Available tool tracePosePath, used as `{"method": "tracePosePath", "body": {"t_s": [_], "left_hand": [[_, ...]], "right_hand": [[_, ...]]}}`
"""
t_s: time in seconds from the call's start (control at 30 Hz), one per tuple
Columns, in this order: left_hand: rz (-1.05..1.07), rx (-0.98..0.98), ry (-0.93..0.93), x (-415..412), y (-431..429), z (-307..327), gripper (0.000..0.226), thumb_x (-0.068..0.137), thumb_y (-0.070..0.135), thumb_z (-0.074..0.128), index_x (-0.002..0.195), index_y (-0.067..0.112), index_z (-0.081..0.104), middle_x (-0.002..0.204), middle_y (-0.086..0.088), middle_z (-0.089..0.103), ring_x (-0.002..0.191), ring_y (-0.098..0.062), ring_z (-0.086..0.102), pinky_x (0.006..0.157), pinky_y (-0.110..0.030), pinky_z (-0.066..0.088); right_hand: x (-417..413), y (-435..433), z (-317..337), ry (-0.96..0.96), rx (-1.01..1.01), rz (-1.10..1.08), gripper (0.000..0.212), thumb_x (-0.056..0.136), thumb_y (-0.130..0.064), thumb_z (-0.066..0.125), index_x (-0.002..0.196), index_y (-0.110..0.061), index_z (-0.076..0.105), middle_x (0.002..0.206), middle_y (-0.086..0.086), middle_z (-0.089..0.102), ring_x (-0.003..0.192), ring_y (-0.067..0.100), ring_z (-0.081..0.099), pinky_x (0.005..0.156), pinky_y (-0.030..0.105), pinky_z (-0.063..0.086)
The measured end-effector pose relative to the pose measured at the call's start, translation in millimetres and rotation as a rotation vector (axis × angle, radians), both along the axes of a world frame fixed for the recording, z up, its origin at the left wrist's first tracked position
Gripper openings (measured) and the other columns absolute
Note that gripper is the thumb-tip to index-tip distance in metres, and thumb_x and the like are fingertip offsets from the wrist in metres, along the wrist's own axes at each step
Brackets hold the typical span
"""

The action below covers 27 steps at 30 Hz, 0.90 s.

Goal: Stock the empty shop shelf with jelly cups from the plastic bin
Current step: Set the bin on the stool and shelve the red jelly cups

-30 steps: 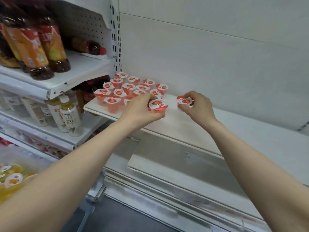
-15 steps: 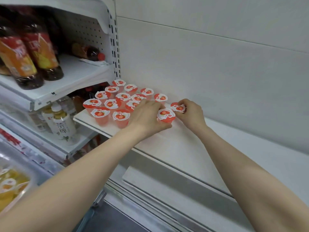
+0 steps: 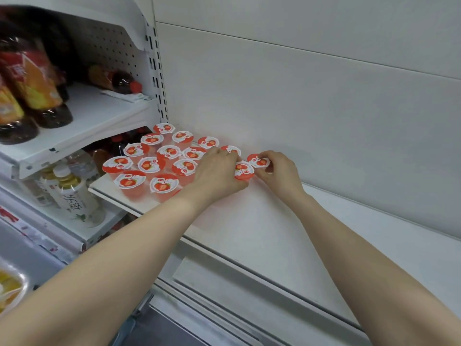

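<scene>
Red-lidded, clear plastic jelly cups stood in tight rows at the left end of a white metal shop shelf as a person added two more at the right edge of the block. The left hand gripped one small strawberry-printed cup, fingers curled round its rim. The right hand pinched a second cup just beside it, nearer the back wall. Both cups were low over the shelf, though whether either was fully seated could not be told. The risk looked plain: the left knuckles lay close against the standing rows, and a careless release or pull-back could topple neighbours or knock the front cups, set near the shelf's lip, to the floor.
</scene>
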<state>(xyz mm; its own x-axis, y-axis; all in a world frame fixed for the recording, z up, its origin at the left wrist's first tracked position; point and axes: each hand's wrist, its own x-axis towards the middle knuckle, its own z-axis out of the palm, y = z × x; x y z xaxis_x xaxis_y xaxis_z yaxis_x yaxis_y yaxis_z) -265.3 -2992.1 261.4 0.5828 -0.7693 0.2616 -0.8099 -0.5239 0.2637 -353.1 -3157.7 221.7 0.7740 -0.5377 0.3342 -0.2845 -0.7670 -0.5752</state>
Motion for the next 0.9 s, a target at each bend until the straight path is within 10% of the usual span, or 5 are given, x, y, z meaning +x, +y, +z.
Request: {"method": "tracePosePath", "body": {"t_s": [0.5, 0.9], "left_hand": [[-0.016, 0.067, -0.029, 6, -10, -10, 0.059, 0.070, 0.061, 0.067, 0.117, 0.025, 0.064, 0.116, 0.001, 0.064, 0.117, -0.026, 0.047, 0.098, -0.035, 0.037], [-0.131, 0.015, -0.078, 4, 38, 17, 0.057, 0.088, 0.046, 0.060, 0.136, 0.017, 0.050, 0.128, -0.006, 0.057, 0.122, -0.028, 0.044, 0.102, -0.034, 0.032]], "right_hand": [[-8, -3, 1, 0.042, -0.147, 0.089, 0.029, 0.089, -0.031, 0.067, 0.116, -0.023, 0.063, 0.111, -0.005, 0.064, 0.103, 0.013, 0.055, 0.081, 0.022, 0.038], [-30, 27, 33, 0.213, -0.532, 0.048, 0.050, 0.085, -0.021, 0.068, 0.132, -0.010, 0.055, 0.128, 0.012, 0.057, 0.113, 0.036, 0.053, 0.088, 0.043, 0.046]]}}
